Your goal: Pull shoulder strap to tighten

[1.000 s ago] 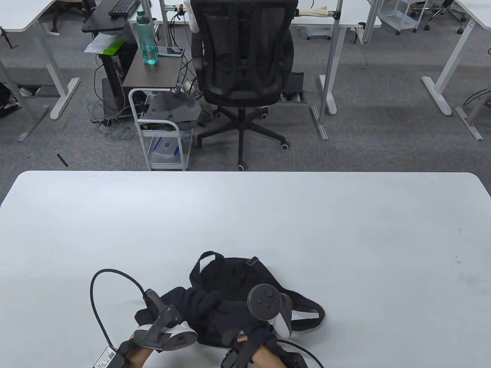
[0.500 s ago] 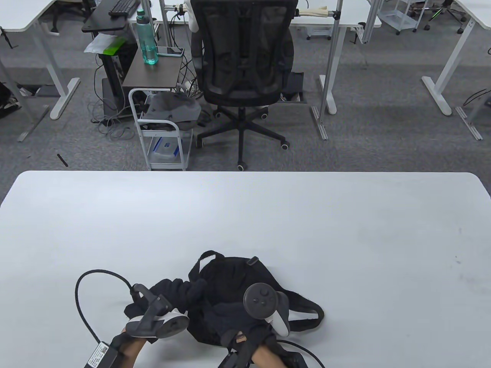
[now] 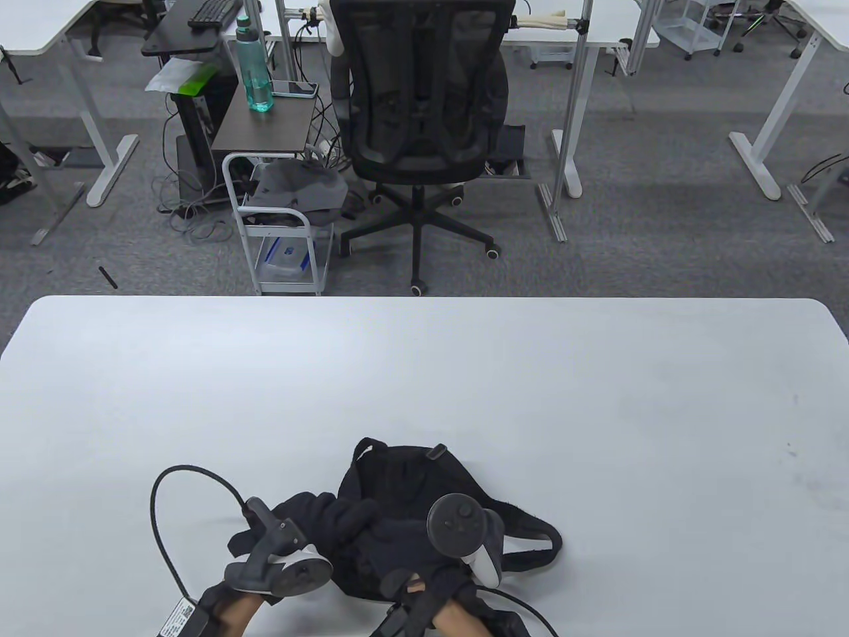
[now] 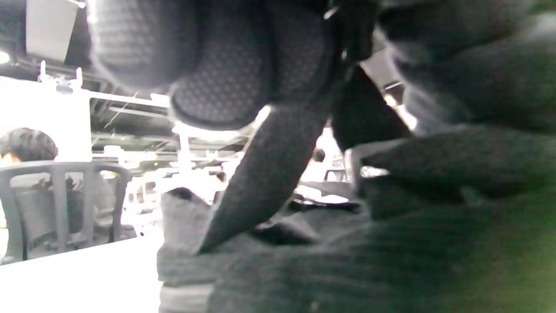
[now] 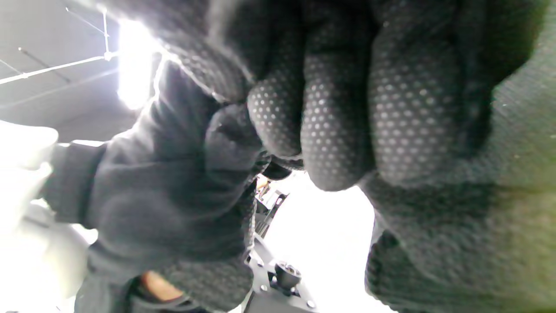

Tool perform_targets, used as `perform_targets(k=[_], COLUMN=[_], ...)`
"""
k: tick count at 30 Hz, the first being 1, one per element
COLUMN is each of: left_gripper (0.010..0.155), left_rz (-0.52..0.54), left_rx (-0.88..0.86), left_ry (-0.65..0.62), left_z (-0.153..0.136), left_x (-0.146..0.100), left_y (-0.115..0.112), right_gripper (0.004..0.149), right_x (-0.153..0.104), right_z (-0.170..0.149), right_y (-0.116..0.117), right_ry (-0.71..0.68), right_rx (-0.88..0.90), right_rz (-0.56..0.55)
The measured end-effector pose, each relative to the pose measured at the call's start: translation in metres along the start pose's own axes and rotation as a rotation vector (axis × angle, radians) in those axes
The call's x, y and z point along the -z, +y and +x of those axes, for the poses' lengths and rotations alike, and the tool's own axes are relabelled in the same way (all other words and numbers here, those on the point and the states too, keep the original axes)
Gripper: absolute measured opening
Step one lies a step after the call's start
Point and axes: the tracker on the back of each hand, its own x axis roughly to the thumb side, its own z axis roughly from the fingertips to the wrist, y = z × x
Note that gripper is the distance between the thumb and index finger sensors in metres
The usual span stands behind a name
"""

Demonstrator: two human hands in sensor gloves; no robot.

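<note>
**Both hands bunched over the bag, strap mostly hidden**

Your bag lay at the near edge of the table, its right strap looping out flat beside your right hand. Your left hand met it over the bag's near left side. Trackers and gloves covered the contact. In the right wrist view your fingers were curled tight together; on what, I couldn't tell. The left wrist view was blurred, black on black, its grip unreadable.

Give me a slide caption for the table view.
Both hands, left hand and right hand, on a black bag at the table's near edge.
</note>
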Motion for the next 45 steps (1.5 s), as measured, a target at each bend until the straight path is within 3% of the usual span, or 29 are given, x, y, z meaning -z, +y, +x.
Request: perform_targets(k=[6,9,13,17,22,30,33,35,37,41,45], left_gripper=[0.065,0.064,0.064,0.064,0.065,0.065,0.065,0.064,0.064,0.064,0.064], left_rz=[-0.039,-0.030,0.008,0.028,0.004,-0.041,-0.039,-0.031,-0.014,0.030,0.019], left_rx=[0.002,0.078,0.090,0.117,-0.022,0.028,0.055,0.092,0.080,0.069,0.020], left_ry=[0.080,0.060,-0.016,-0.065,-0.028,0.062,0.061,0.052,0.020,-0.053,-0.030], left_z=[-0.022,-0.011,0.007,0.024,0.009,-0.020,-0.015,-0.011,-0.003,0.019,0.013], left_x=[-0.005,-0.005,-0.003,-0.001,-0.002,-0.003,-0.003,-0.003,-0.003,0.000,0.000], left_y=[-0.004,0.001,0.007,0.009,0.001,-0.007,-0.005,-0.002,0.002,0.007,0.002], right_gripper=[0.041,0.042,0.055,0.046,0.041,0.040,0.040,0.044,0.056,0.049,0.042], right_x=[0.001,0.001,0.001,0.000,0.000,0.001,0.001,0.000,0.000,0.000,-0.002], right_z=[-0.003,-0.007,-0.009,-0.008,-0.002,-0.003,-0.004,-0.006,-0.008,-0.008,-0.003], right_y=[0.002,0.003,0.000,-0.002,-0.002,0.000,0.001,0.001,0.000,0.000,0.000], right_ry=[0.013,0.041,0.038,0.022,-0.003,0.003,0.004,0.017,0.032,0.016,-0.010], right_rx=[0.006,0.012,0.010,0.052,0.023,0.010,0.005,0.005,-0.011,0.012,-0.022], right_rz=[0.055,0.072,0.040,0.019,-0.009,0.026,0.030,0.009,0.016,-0.009,-0.042])
